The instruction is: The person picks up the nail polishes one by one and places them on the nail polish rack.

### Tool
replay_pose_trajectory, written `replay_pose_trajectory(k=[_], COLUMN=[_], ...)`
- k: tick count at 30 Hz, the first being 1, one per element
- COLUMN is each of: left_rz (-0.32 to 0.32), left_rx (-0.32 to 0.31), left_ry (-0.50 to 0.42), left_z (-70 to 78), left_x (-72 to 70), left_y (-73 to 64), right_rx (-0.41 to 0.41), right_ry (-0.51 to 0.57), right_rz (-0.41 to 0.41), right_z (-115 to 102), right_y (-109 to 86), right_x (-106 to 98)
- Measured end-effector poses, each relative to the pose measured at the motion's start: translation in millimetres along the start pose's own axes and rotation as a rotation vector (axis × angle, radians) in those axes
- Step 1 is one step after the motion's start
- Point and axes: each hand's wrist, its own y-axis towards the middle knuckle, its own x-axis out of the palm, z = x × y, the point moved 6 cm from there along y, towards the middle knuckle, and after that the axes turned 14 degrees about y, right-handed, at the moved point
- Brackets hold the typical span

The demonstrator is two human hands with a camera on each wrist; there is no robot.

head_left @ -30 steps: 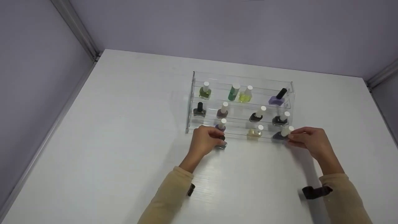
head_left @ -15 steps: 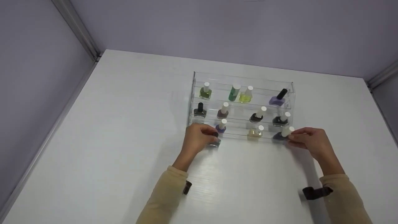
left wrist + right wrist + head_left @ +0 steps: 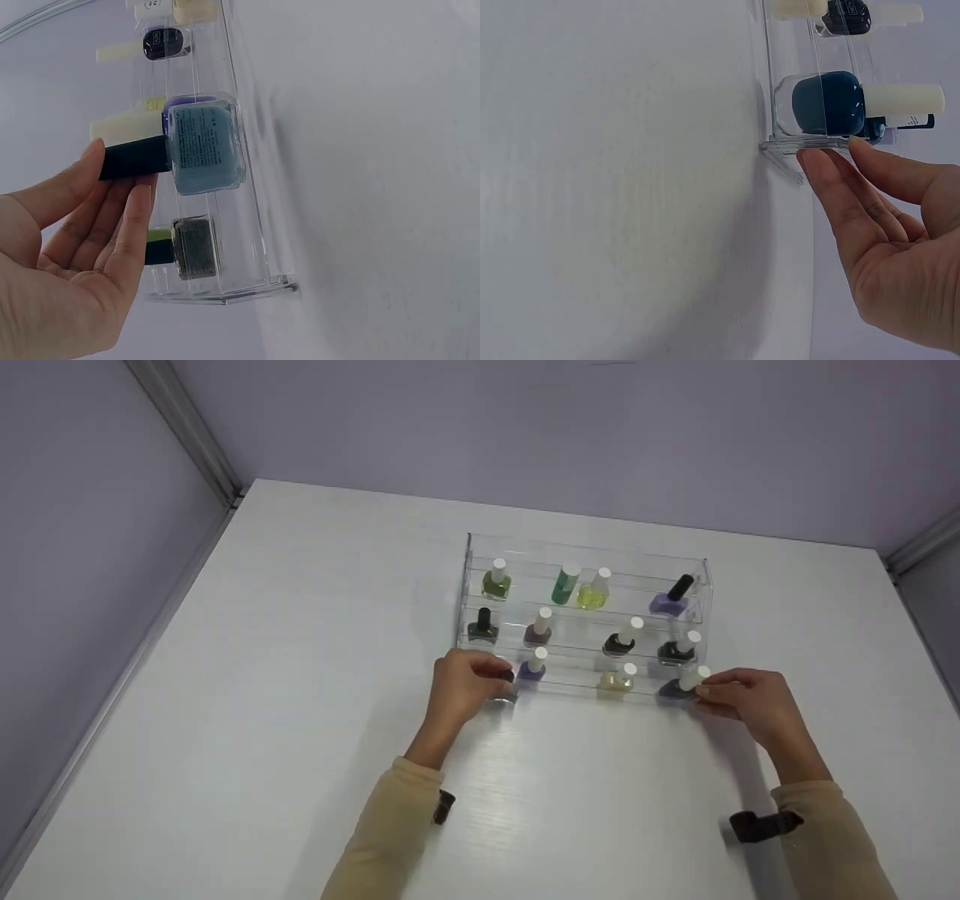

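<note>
My left hand (image 3: 459, 688) pinches a nail polish bottle (image 3: 206, 150) by its black cap, just in front of the lowest tier of a clear acrylic rack (image 3: 574, 681). The polish is grey-blue, with small print on the glass in the left wrist view. Beside it on that tier stands a purple polish bottle (image 3: 532, 670) with a white cap. At the rack's right end my right hand (image 3: 754, 703) holds the clear side panel (image 3: 810, 142) between thumb and fingers. Right by those fingers a dark teal polish bottle (image 3: 832, 103) with a white cap lies back in the bottom tier.
Several other polish bottles stand on the tiers, among them a green bottle (image 3: 496, 585), a yellow bottle (image 3: 592, 596), a lilac bottle (image 3: 669, 603) and a cream bottle (image 3: 615, 682). The rack is on a white table (image 3: 337, 622) against pale walls.
My left hand has moved left along the rack's front with the grey-blue polish bottle, past the purple one. The right hand has stayed at the rack's right end.
</note>
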Motion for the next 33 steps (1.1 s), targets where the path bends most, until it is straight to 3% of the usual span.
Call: replay_pose_trajectory(k=[21, 33], left_rz=[0.023, 0.055], left_rx=[-0.036, -0.045], left_ry=[0.001, -0.026], left_z=[4.2, 11.0], left_x=[-21.3, -32.0], left_y=[5.1, 10.7], right_rx=[-0.01, 0.003], right_ry=[-0.002, -0.064], right_rz=[0.001, 0.014], right_z=[-1, 0], right_y=[-0.4, -0.6], right_x=[0, -2])
